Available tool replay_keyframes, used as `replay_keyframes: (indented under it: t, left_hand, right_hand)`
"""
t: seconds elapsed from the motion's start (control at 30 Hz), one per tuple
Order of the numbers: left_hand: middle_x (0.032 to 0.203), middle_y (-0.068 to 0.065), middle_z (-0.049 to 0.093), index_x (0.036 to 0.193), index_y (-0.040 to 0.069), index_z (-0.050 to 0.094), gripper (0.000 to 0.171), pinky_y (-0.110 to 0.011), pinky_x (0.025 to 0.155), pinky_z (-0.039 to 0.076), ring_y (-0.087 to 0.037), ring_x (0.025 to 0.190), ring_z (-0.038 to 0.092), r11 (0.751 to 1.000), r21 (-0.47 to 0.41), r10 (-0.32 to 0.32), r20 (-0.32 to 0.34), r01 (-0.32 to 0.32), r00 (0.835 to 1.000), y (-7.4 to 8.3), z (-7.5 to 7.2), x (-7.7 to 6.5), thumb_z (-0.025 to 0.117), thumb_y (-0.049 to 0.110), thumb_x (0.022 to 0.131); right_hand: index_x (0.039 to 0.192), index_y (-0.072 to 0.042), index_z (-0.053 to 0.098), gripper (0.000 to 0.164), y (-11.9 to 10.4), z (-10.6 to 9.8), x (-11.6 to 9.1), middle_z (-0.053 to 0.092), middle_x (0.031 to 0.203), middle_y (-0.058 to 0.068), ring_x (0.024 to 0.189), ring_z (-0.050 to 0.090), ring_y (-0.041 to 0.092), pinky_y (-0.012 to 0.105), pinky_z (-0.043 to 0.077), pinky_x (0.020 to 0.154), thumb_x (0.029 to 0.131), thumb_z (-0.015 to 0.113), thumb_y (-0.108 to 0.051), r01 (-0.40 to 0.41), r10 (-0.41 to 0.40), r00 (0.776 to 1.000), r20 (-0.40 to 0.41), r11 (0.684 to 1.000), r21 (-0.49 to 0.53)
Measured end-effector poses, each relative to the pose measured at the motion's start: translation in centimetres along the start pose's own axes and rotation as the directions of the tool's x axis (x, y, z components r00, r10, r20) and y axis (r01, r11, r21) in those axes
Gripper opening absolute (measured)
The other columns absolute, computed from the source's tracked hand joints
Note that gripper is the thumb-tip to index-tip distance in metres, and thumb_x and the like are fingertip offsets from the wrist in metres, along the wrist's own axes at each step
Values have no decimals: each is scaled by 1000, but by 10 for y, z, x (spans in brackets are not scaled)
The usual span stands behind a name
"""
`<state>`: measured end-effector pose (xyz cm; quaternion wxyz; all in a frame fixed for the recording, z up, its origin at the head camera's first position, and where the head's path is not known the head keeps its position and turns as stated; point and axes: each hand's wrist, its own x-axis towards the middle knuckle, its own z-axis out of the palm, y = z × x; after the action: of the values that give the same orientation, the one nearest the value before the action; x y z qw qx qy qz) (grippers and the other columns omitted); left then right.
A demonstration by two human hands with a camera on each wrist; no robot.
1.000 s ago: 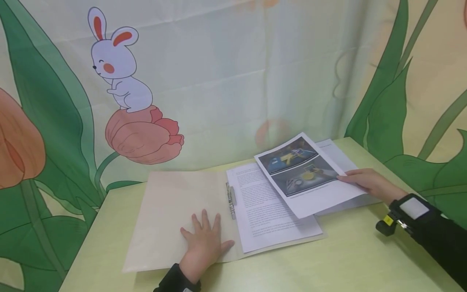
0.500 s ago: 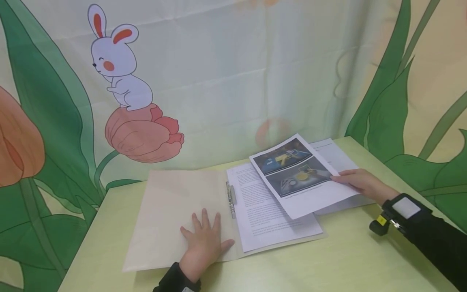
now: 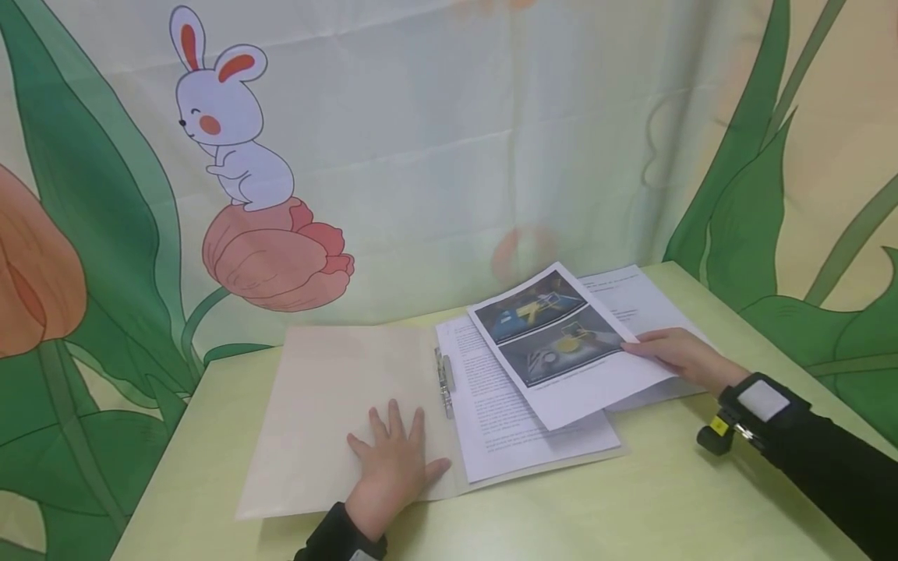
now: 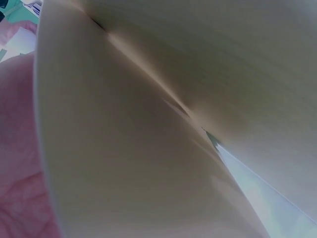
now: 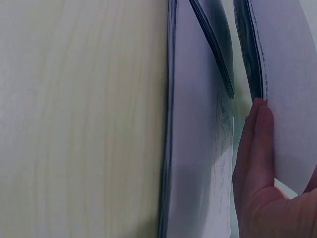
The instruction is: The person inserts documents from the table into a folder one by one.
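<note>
A beige file folder (image 3: 316,405) lies spread on the table, with a metal clip (image 3: 443,382) along its spine. My left hand (image 3: 393,467) rests on the bare left cover, fingers straight and spread. In the left wrist view its palm (image 4: 17,148) shows beside the cover's edge. My right hand (image 3: 680,354) pinches the right edge of a printed sheet (image 3: 561,339) with two dark photos. That sheet is tilted above the text pages (image 3: 505,452) on the folder's right side. In the right wrist view, the fingers (image 5: 260,144) hold the sheet (image 5: 294,79).
More printed pages (image 3: 617,292) lie on the table to the right, partly under the held sheet and right hand. The pale yellow-green table (image 3: 561,522) meets a curtain (image 3: 421,156) printed with a rabbit and flowers. Black bands with devices sit on both wrists.
My right hand has moved left and slightly downward in the head view, carrying the photo sheet farther over the folder's text pages. The left hand has stayed in place.
</note>
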<state>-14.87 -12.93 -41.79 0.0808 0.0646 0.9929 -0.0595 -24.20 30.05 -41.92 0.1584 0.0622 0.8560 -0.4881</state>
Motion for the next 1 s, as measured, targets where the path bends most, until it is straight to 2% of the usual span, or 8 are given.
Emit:
replay_keyframes:
  t: [0.13, 0.33, 0.6, 0.83, 1.0]
  left_hand:
    - [152, -25, 26, 149, 14, 44, 85, -76, 92, 19, -52, 138, 23, 1000, -9, -1, 3, 1, 1000, 0, -1, -1, 57, 70, 85]
    - [152, -25, 26, 149, 14, 44, 86, -76, 92, 18, -52, 138, 23, 1000, -16, 1, -2, -1, 1000, -1, -2, -1, 57, 70, 85]
    - [152, -25, 27, 148, 13, 44, 86, -76, 92, 19, -52, 137, 23, 1000, -20, -2, -1, 2, 1000, -1, -2, 0, 58, 69, 85]
    - [152, -25, 27, 148, 13, 44, 87, -77, 91, 19, -53, 137, 24, 1000, -11, 4, -16, -4, 1000, -1, 0, 0, 58, 70, 84]
    - [152, -25, 27, 148, 13, 44, 86, -77, 91, 19, -53, 137, 23, 1000, -15, 1, -16, -1, 1000, -1, 0, 1, 58, 70, 84]
  right_hand:
    - [142, 19, 30, 73, -3, 4, 0, 22, 145, 39, 128, 34, 47, 38, 39, 91, 99, 60, -31, 1, -1, 1000, 1, 1000, -15]
    - [140, 19, 34, 70, -7, 10, 1, 34, 139, 37, 109, 50, 33, 27, 44, 77, 98, 61, -29, 6, -6, 1000, 3, 1000, -8]
    - [143, 17, 30, 75, -11, 15, 6, 27, 144, 37, 117, 46, 37, 27, 41, 81, 98, 62, -34, -18, 18, 1000, 2, 1000, -14]
    - [141, 17, 35, 70, -17, 21, 8, 42, 136, 34, 96, 59, 21, 25, 47, 76, 97, 63, -30, 3, -3, 1000, 1, 1000, 15]
    - [139, 18, 37, 69, -21, 26, 6, 47, 132, 33, 91, 60, 17, 26, 47, 74, 97, 64, -29, 13, -13, 1000, 1, 1000, 11]
